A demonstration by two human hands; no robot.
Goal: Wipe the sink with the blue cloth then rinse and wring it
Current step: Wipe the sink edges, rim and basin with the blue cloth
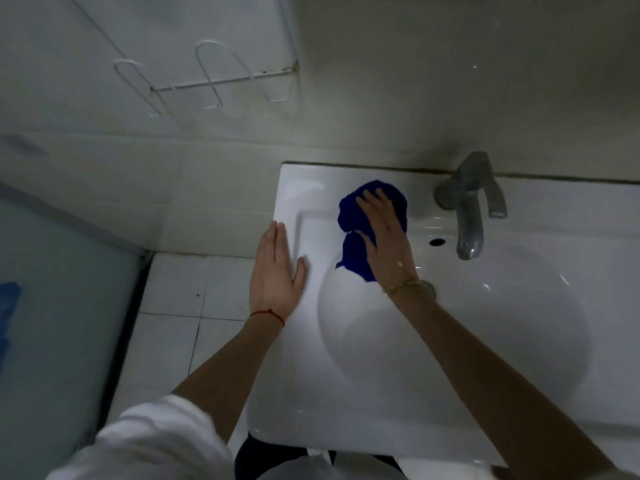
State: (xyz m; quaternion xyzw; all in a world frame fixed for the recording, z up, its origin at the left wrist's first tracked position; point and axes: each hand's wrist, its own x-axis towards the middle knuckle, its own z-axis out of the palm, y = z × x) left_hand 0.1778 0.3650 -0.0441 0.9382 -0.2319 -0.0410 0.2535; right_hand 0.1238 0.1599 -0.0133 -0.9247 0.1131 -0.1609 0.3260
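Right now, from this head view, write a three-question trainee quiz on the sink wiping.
1. True or false: the right hand presses the blue cloth flat on the sink ledge, left of the faucet.
2. Where does the left hand rest? A) on the faucet B) on the sink's left edge C) on the cloth
3. Fill in: no ____ is seen running from the faucet.

Key: 1 true; 2 B; 3 water.
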